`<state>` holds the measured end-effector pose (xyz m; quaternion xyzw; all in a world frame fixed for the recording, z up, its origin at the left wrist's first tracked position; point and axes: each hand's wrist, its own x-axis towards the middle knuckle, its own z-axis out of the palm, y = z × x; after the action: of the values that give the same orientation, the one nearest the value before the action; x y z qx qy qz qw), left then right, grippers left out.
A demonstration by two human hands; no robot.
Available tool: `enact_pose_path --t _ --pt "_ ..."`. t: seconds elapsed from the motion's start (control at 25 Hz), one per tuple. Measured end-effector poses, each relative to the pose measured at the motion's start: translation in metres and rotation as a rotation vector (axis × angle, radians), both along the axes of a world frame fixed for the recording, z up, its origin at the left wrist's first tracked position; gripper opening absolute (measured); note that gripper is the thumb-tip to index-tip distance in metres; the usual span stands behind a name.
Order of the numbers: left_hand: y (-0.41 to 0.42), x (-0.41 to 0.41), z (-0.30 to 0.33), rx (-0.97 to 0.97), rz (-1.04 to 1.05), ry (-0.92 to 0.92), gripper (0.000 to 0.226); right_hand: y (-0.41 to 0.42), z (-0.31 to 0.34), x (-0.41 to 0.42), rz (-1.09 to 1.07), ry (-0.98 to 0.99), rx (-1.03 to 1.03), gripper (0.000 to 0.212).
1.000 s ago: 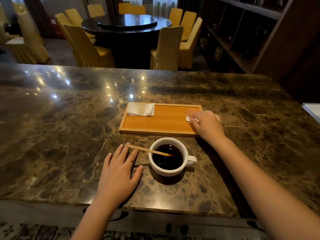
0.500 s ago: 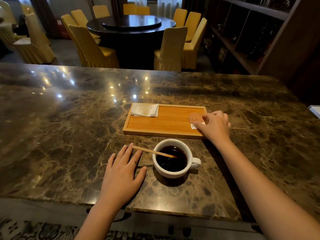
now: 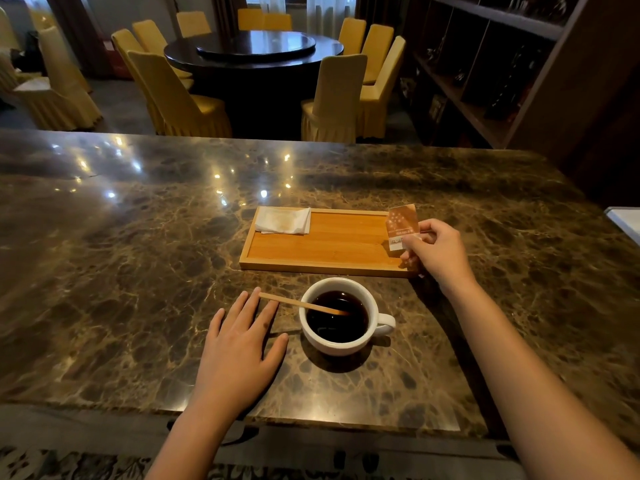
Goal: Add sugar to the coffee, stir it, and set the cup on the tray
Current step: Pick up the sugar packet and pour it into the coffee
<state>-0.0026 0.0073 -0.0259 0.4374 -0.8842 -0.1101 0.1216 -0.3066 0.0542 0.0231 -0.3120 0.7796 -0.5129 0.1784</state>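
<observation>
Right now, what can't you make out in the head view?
- Sugar packet: print too small to read; lower corner covered by right hand; sealed or torn unclear.
- Stir stick: tip sunk in dark coffee.
- Napkin: underside hidden.
- White object: cut off by right edge.

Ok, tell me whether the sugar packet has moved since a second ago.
Yes. The sugar packet lay flat on the right end of the wooden tray; now the right hand holds it upright, lifted above that corner.

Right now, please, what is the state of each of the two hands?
Left hand: open, flat on the counter, holding nothing.
Right hand: closed on the sugar packet, lifted over the tray.
</observation>
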Motion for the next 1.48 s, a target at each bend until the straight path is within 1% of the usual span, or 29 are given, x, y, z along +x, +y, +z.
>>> enact_pose_path --t 0.08,0.16,0.28,0.32,0.36,0.44,0.6,0.64,0.72,0.8,0.84,1.0,1.28,1.48 --pt "0.000 0.000 0.000 -0.003 0.001 0.000 0.060 0.006 0.001 -0.001 -0.007 -0.187 -0.090 0.011" --pt "0.000 -0.001 -0.001 -0.007 0.000 0.000 0.060 0.012 0.002 0.002 -0.011 -0.333 -0.179 0.015" --pt "0.000 -0.001 -0.002 -0.011 -0.003 0.005 0.060 0.021 0.010 0.010 0.028 -0.427 -0.270 0.007" --pt "-0.001 0.000 -0.002 -0.014 -0.003 0.007 0.060 0.023 0.013 0.013 0.072 -0.436 -0.300 0.006" --pt "-0.001 0.000 -0.003 -0.016 -0.003 0.008 0.060 0.026 0.017 0.017 0.128 -0.429 -0.325 0.010" --pt "-0.001 0.000 -0.003 -0.017 -0.005 0.010 0.060 0.031 0.026 0.025 0.233 -0.338 -0.299 0.015" --pt "-0.002 0.000 -0.003 -0.019 -0.007 0.009 0.060 0.039 0.044 0.041 0.459 -0.119 -0.118 0.008" --pt "-0.002 0.000 -0.003 -0.016 -0.008 0.007 0.060 0.041 0.049 0.044 0.526 -0.033 -0.076 0.007" --pt "-0.002 0.000 -0.003 -0.011 -0.010 0.001 0.060 0.044 0.056 0.049 0.641 0.240 0.025 0.002" --pt "-0.002 0.000 -0.003 -0.012 -0.011 -0.004 0.060 0.044 0.061 0.053 0.693 0.487 0.116 0.004" --pt "-0.002 0.000 -0.003 -0.013 -0.011 -0.003 0.060 0.044 0.062 0.055 0.703 0.549 0.132 0.006" --pt "-0.002 0.001 -0.002 -0.006 -0.015 0.001 0.060 0.043 0.066 0.057 0.706 0.615 0.103 0.007" --pt "-0.002 0.000 -0.002 -0.016 -0.006 -0.004 0.061 0.041 0.065 0.061 0.620 0.537 -0.033 0.006" --pt "-0.002 0.000 -0.003 -0.020 -0.006 -0.002 0.060 0.041 0.062 0.061 0.648 0.527 -0.020 0.004"
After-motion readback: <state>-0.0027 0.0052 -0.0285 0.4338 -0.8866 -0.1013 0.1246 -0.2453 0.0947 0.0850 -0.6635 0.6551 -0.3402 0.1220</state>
